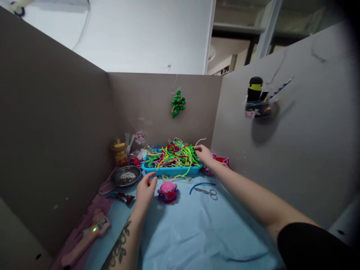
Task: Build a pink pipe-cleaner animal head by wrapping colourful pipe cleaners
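Right hand (204, 153): head view, fingers pinched on pipe cleaners (174, 153), right edge of pile in blue tray (171, 171).
Left hand (145, 191): fingers released, just before tray, beside pink yarn piece (168, 190).
Scissors (207, 192): counter (197, 232), right of yarn piece.

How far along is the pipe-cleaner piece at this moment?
Done so far: a pink and purple fuzzy piece lies on the blue cloth, and scissors lie beside a blue strand. In hand: the right hand reaches among the pipe cleaners in the blue tray; the left hand hovers empty by the piece. Left: likely more strands to add.
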Demonstrator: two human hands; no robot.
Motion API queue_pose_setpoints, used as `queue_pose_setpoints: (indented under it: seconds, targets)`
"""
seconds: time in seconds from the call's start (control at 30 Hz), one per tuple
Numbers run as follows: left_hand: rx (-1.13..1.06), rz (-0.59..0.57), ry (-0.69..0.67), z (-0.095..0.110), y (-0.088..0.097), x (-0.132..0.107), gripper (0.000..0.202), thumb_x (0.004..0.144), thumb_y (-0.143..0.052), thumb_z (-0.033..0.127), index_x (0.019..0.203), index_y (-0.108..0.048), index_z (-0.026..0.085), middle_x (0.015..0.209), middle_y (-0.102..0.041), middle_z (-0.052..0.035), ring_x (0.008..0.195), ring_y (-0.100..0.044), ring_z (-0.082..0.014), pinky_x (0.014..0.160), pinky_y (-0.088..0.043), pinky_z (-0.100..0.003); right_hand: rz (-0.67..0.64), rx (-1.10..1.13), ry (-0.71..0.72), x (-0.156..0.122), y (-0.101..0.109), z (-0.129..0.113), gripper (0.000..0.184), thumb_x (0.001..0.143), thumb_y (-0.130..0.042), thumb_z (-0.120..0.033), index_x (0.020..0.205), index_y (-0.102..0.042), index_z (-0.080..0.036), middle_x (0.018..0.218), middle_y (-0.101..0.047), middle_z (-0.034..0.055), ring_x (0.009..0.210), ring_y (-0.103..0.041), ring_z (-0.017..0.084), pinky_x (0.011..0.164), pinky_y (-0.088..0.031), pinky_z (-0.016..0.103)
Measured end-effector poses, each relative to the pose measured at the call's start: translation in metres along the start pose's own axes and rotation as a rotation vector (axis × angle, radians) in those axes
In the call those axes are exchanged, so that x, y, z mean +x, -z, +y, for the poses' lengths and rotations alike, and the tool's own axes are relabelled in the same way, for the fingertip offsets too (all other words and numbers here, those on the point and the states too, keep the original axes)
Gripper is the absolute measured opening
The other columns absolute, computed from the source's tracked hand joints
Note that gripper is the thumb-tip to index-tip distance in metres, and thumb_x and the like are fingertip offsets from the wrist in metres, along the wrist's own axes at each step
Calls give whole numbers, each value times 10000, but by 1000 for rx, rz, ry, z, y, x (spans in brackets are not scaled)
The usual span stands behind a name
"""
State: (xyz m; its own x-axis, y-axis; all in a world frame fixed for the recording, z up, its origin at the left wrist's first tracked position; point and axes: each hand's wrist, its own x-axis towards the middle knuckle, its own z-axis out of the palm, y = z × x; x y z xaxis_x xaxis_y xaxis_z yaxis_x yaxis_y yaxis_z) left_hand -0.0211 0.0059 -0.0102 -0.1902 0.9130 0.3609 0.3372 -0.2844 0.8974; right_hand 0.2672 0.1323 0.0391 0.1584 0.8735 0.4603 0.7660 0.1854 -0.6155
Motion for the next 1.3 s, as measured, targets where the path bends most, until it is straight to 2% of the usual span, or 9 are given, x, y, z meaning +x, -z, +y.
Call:
queue_pose_setpoints:
  seconds: [0.2, 0.3, 0.47, 0.6, 0.77, 0.9, 1.0, 1.17, 1.3]
  targets:
    - [-50, 6, 4, -5, -3, 2, 449, 728, -571, 449, 1037, -626, 128, 527, -508, 31, 522, -514, -147, 524, -395, -249, -14, -108, -71, 29, -10, 16, 225, 737, -504, -119, 890, -663, -165, 906, -693, 70, 838, -625, 189, 754, -450, 272]
    - [-74, -17, 15, -7, -5, 3, 460, 738, -563, 449, 1055, -610, 118, 539, -523, 28, 548, -538, -152, 548, -416, -256, -25, -174, -80, 36, -22, 10, 200, 771, -534, -234, 905, -669, -173, 960, -680, 99, 905, -612, 222, 803, -437, 302]
    - [-49, -34, 20, -6, -7, 3, 469, 752, -548, 447, 1070, -599, 107, 558, -545, 16, 578, -561, -163, 567, -425, -265, -133, -235, -96, 38, -59, -6, 368, 823, -492, -426, 938, -658, -119, 926, -672, 165, 905, -617, 271, 783, -453, 347]
    - [-53, -24, 8, -3, -7, 2, 464, 757, -545, 445, 1078, -598, 114, 576, -547, 12, 587, -560, -162, 568, -427, -265, -250, -220, 27, 31, -88, -21, 419, 847, -462, -461, 929, -663, -103, 997, -653, 178, 960, -604, 270, 828, -445, 341]
    - [-83, -45, 9, 6, -10, -1, 451, 751, -547, 433, 1059, -606, 109, 576, -544, 12, 575, -546, -158, 555, -415, -259, -418, -149, 311, 15, -108, -40, 333, 885, -436, -386, 970, -675, -171, 1169, -612, 92, 1142, -515, 206, 962, -372, 285]
    - [-78, -49, 5, 11, -10, -2, 436, 741, -552, 427, 1043, -615, 118, 564, -531, 20, 560, -534, -155, 553, -404, -258, -552, -116, 475, 1, -113, -46, 258, 861, -481, -372, 919, -698, -245, 1175, -627, 10, 1124, -539, 186, 945, -393, 280]
    - [-96, -44, 12, 10, -10, -2, 438, 727, -562, 428, 1032, -617, 119, 567, -540, 17, 558, -537, -156, 555, -406, -261, -588, -115, 530, -7, -111, -45, 238, 841, -503, -382, 891, -705, -267, 1170, -634, -1, 1107, -555, 210, 936, -402, 324]
    - [-95, -33, 14, 5, -9, -1, 437, 717, -565, 425, 1017, -618, 112, 545, -534, 21, 557, -542, -160, 555, -409, -263, -573, -108, 580, -11, -100, -36, 218, 829, -514, -368, 896, -705, -288, 1160, -640, -14, 1180, -501, 198, 983, -356, 333]
    - [-70, -43, 10, 2, -9, -1, 448, 735, -546, 430, 1043, -607, 110, 552, -533, 21, 560, -546, -163, 557, -411, -265, -507, -121, 559, -5, -87, -27, 253, 851, -476, -326, 881, -717, -255, 1128, -657, 6, 1183, -494, 188, 947, -382, 288]
